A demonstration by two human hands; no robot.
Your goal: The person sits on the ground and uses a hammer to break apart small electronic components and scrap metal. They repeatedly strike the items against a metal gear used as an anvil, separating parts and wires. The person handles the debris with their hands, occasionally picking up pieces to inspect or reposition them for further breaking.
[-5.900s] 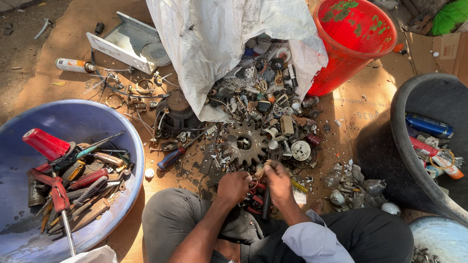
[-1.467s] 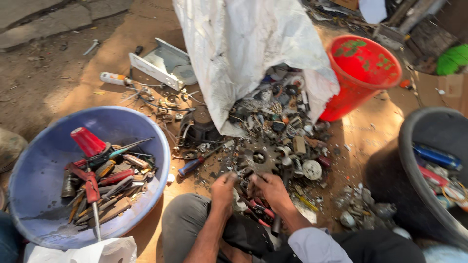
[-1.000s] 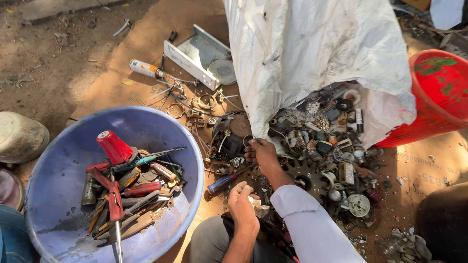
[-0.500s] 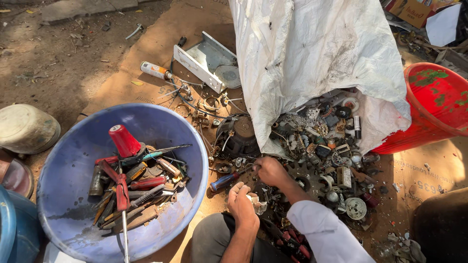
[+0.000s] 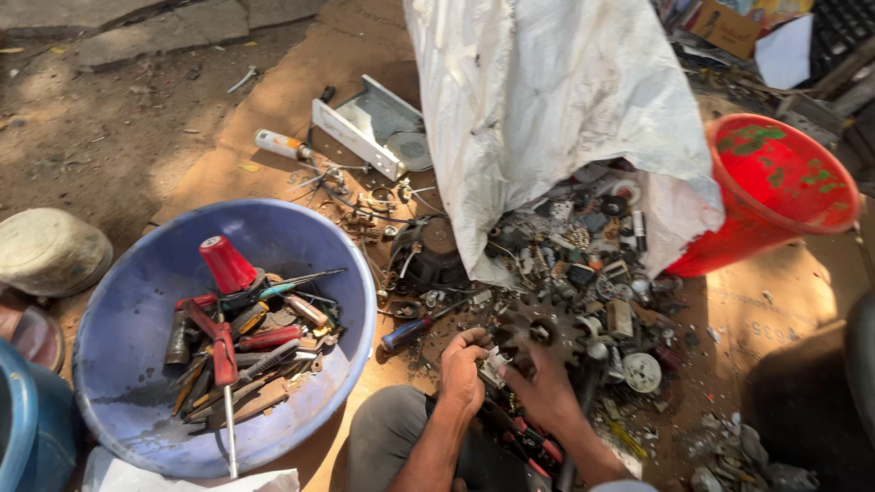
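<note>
My left hand (image 5: 463, 369) and my right hand (image 5: 545, 381) are low in the middle, both down in a pile of metal scrap (image 5: 583, 273) that spills from a white sack (image 5: 547, 109). The left hand's fingers curl over small parts at the pile's near edge. The right hand lies just below a dark toothed gear (image 5: 538, 330) and seems to touch it; what either hand holds is hidden. A blue-handled screwdriver (image 5: 415, 328) lies just left of the hands.
A blue plastic basin (image 5: 118, 364) at the left holds several red-handled tools and a red cone. A red bucket (image 5: 784, 191) leans at the right. A white metal bracket (image 5: 365, 128) and a white-handled tool (image 5: 283, 146) lie on the cardboard further off.
My right hand has drawn back from the sack's mouth to the near edge of the pile beside the left hand. The view has shifted slightly right.
</note>
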